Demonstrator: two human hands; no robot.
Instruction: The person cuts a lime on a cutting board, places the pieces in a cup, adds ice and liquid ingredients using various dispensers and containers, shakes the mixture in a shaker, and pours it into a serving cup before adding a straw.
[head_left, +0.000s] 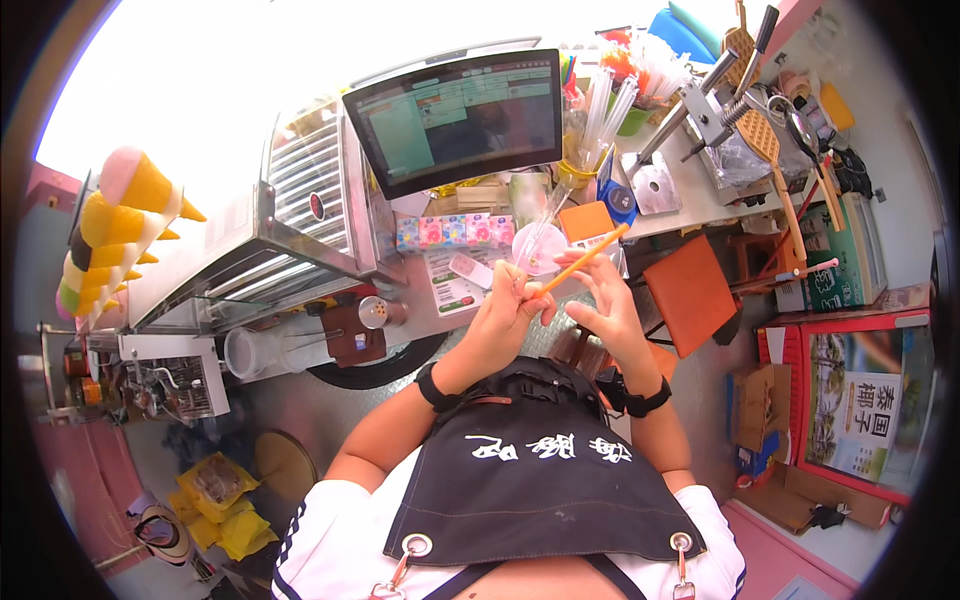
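Observation:
My left hand (504, 319) is closed around the lower end of a slim orange stick (589, 255), possibly a drinking straw. A strip of clear plastic film (541, 229) rises from the same fingers. The stick slants up to the right across the fingertips of my right hand (606, 304). That hand's thumb and fingers are spread, and its fingertips are at or touching the stick. Behind my hands, on the counter (420, 274), lie a round pink disc (536, 251), a small white device (471, 270) and a printed sheet (448, 289).
A monitor (461, 116) stands at the back, with tissue packs (454, 232) before it. Wrapped straws (609, 109) fill a yellow cup (577, 174). Waffle irons (759, 139) are at right, above an orange seat (690, 296). A metal shaker (381, 312) sits near the left edge.

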